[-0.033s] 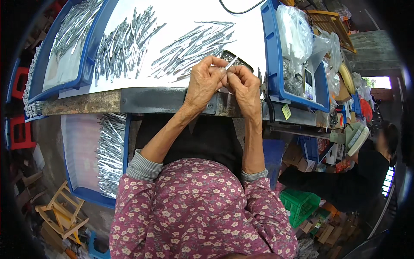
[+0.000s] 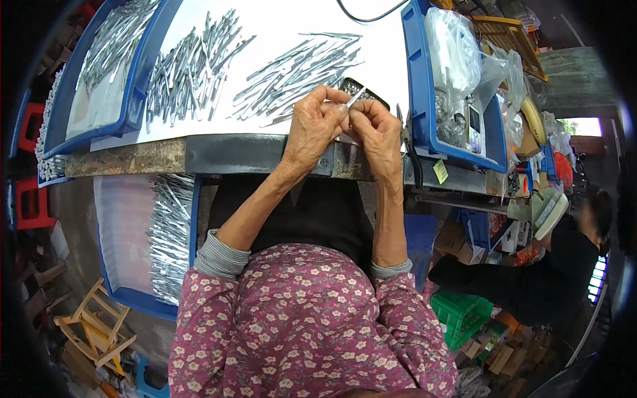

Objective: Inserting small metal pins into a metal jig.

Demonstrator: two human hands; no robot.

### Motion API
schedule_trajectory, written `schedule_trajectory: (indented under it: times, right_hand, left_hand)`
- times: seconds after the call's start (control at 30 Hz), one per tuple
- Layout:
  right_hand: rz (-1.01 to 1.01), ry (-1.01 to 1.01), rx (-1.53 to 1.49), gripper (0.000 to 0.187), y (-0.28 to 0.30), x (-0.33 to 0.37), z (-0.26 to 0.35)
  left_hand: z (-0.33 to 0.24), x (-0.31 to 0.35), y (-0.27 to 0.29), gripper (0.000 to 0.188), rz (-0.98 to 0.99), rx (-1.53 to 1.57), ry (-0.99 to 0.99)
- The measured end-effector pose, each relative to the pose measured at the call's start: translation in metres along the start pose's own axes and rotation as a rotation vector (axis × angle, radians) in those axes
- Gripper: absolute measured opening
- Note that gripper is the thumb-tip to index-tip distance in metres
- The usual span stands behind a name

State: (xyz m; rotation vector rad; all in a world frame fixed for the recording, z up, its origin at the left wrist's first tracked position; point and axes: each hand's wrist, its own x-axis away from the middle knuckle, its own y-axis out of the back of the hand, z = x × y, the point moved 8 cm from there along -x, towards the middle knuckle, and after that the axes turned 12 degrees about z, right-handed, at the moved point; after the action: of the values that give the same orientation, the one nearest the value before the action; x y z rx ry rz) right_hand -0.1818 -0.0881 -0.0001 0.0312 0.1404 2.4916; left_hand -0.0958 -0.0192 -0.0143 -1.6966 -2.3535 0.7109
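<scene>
Over the near edge of the white-topped table, my left hand [image 2: 313,127] pinches a slim silvery metal strip [image 2: 357,96] between thumb and fingers. Close against it, my right hand [image 2: 378,138] is closed too, its thumb and fingertips pressed together at the strip's lower part; any small piece between them is hidden. A small black tray [image 2: 384,104] with tiny shiny parts lies just behind my hands. Beyond my left hand spreads a loose pile of similar metal strips [image 2: 298,73], and another pile [image 2: 192,73] lies further left.
Blue bins flank the work surface: a left bin [image 2: 136,86] with more strips, a right bin [image 2: 419,79] with plastic bags. Beside the latter lies a dark-handled tool [image 2: 415,159]. A lower blue tray [image 2: 142,302] holds strips. Another person [image 2: 531,285] is at far right.
</scene>
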Motion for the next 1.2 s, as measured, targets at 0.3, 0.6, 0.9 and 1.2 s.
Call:
schedule_trajectory:
  times: [0.3, 0.6, 0.9, 1.2]
  right_hand:
    - [-0.087, 0.159, -0.073, 0.010, 0.006, 0.001, 0.010]
    - [-0.132, 0.219, 0.099, 0.014, -0.006, 0.002, 0.022]
    - [-0.149, 0.186, 0.076, 0.015, -0.005, 0.000, 0.018]
    - [-0.109, 0.292, 0.228, 0.015, -0.003, -0.002, 0.031]
  left_hand:
    - [-0.008, 0.008, 0.014, 0.015, -0.110, -0.001, 0.009]
    - [-0.011, 0.011, 0.013, 0.013, -0.098, -0.081, -0.001]
    - [-0.015, 0.011, 0.014, 0.012, -0.106, -0.223, -0.043]
    - [-0.018, 0.008, 0.019, 0.012, -0.046, -0.085, 0.005]
